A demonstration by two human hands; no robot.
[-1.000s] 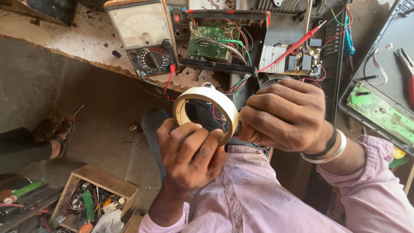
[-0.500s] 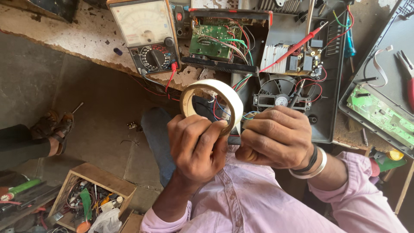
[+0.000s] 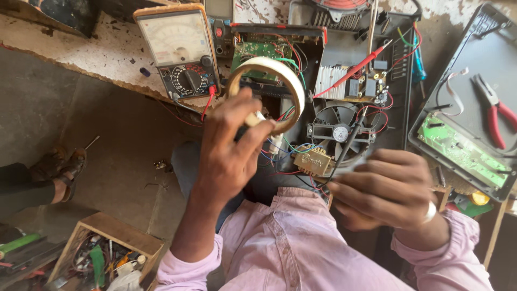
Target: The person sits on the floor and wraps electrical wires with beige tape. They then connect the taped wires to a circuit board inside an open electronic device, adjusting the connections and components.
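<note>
**Tape Roll Position Relative to Hands**

The left hand (image 3: 229, 161) grips the tape roll (image 3: 267, 91) by its lower rim, the ring standing nearly upright above the opened device (image 3: 344, 97). The right hand (image 3: 385, 188), blurred, fingers curled, lies lower right, well apart; contents indeterminate.

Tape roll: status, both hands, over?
Left hand grips tape roll, raised over open chassis. Right hand off the roll, contents unclear. Nothing between them.

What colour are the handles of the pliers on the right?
Red. The pliers lie on the dark panel, clearest in the head view.
</note>
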